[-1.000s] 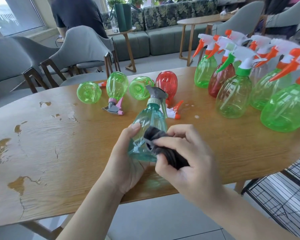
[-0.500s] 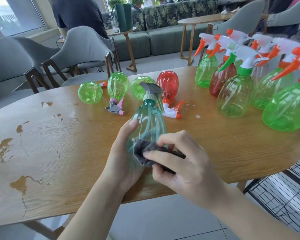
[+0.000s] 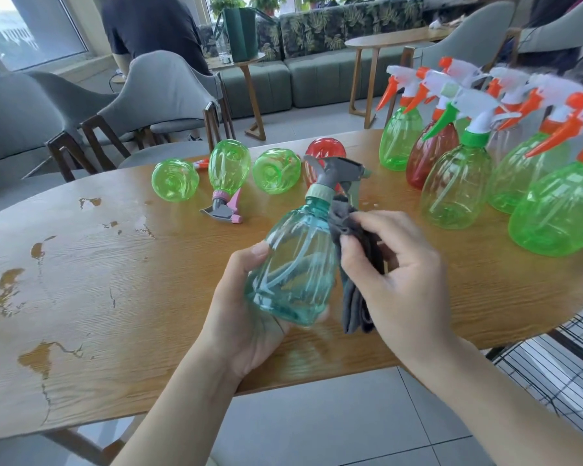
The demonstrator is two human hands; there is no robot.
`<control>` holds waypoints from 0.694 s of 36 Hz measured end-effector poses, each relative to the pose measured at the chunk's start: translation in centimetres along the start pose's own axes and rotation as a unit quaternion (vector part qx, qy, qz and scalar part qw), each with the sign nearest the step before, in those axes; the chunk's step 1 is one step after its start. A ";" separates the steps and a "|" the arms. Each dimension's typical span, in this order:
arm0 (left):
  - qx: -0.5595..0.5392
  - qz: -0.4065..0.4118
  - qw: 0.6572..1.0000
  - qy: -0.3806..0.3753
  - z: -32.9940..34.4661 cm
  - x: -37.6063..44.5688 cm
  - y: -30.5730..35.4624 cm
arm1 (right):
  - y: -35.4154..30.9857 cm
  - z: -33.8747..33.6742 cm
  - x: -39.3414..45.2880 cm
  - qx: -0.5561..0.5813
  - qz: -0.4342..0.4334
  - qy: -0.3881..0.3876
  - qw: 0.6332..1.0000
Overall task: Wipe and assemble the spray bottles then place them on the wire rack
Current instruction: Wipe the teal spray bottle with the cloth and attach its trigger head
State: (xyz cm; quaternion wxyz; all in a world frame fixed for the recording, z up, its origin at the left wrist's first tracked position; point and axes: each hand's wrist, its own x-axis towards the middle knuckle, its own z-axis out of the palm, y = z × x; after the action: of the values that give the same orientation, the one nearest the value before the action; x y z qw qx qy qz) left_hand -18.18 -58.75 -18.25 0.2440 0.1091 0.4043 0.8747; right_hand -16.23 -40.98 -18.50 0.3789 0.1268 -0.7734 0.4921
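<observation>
My left hand (image 3: 246,317) grips a teal spray bottle (image 3: 295,264) with a grey trigger head above the wooden table (image 3: 81,297), tilted slightly away from me. My right hand (image 3: 398,274) pinches a dark grey cloth (image 3: 357,264) against the bottle's right side, just below the neck. Behind them lie three green bottles (image 3: 229,166) and a red bottle (image 3: 325,148) on their sides. Several assembled green and red bottles (image 3: 458,190) with white and orange trigger heads stand at the right. A black wire rack (image 3: 559,375) shows at the lower right, beside the table.
A pink and grey trigger head (image 3: 224,208) points toward me on the lying green bottle. Worn patches mark the table's left half. Grey chairs (image 3: 155,95) stand behind the table, and a person in a dark shirt (image 3: 148,28) sits beyond them.
My right hand has slid the cloth from the bottle's lower front up to its right shoulder. The bottle has risen a little in my left hand.
</observation>
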 end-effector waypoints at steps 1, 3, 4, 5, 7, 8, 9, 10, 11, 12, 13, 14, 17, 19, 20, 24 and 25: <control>-0.003 0.002 1.000 0.007 0.0 0.0 0.0 | 0.0 0.1 -0.3 -0.005 -0.010 -0.004 1.000; -0.004 0.010 1.000 0.019 0.0 0.0 0.1 | -0.1 0.4 -0.9 -0.009 -0.035 -0.009 0.999; -0.001 0.011 1.000 0.019 0.0 0.0 0.2 | -0.1 0.5 -1.0 -0.008 -0.043 -0.009 0.999; 0.003 0.007 1.000 0.018 0.0 0.0 0.3 | 0.0 0.5 -1.1 -0.008 -0.046 -0.008 0.999; 0.012 -0.011 1.000 0.011 -0.1 0.0 0.3 | 0.1 0.2 -0.8 -0.017 -0.041 -0.003 0.999; 0.017 -0.021 1.000 0.005 -0.1 0.1 0.3 | 0.2 0.1 -0.5 -0.021 -0.036 0.004 0.999; 0.022 -0.030 0.999 -0.001 0.0 0.1 0.2 | 0.3 -0.1 -0.2 -0.024 -0.029 0.012 0.999; 0.022 -0.037 0.999 -0.004 0.0 0.1 0.1 | 0.3 -0.2 0.0 -0.024 -0.021 0.018 0.999; 0.017 -0.044 0.999 -0.004 0.0 0.1 0.0 | 0.4 -0.2 0.2 -0.022 -0.013 0.019 0.999; 0.009 -0.048 0.999 -0.003 0.0 0.1 0.0 | 0.4 -0.1 0.2 -0.021 -0.008 0.017 1.000; 0.002 -0.052 0.999 -0.002 0.0 0.1 0.0 | 0.4 0.0 0.0 -0.020 -0.005 0.012 1.000; -0.003 -0.051 0.999 -0.001 0.0 0.1 0.0 | 0.3 0.2 -0.2 -0.017 -0.004 0.007 1.000; -0.003 -0.031 1.000 0.004 -0.2 0.1 0.0 | 0.0 0.7 -1.0 -0.006 -0.027 -0.006 1.000; 0.004 -0.020 1.000 0.001 -0.5 0.1 -0.1 | -0.3 0.9 -1.4 -0.002 -0.055 -0.013 0.998; 0.006 -0.018 1.000 0.003 -0.6 0.1 0.0 | -0.4 0.9 -1.4 -0.001 -0.067 -0.016 0.998; 0.007 -0.012 1.000 0.003 -0.6 0.3 0.0 | -0.3 0.8 -1.3 -0.014 -0.094 -0.023 0.995; 0.007 -0.012 1.000 0.004 -0.6 0.3 0.0 | -0.2 0.7 -1.2 -0.017 -0.093 -0.022 0.995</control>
State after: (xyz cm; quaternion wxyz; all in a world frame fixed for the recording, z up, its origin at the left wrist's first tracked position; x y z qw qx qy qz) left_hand -18.62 -58.98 -18.67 0.2520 0.1029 0.4130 0.8691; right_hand -15.62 -41.94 -19.38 0.4084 0.2025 -0.7748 0.4381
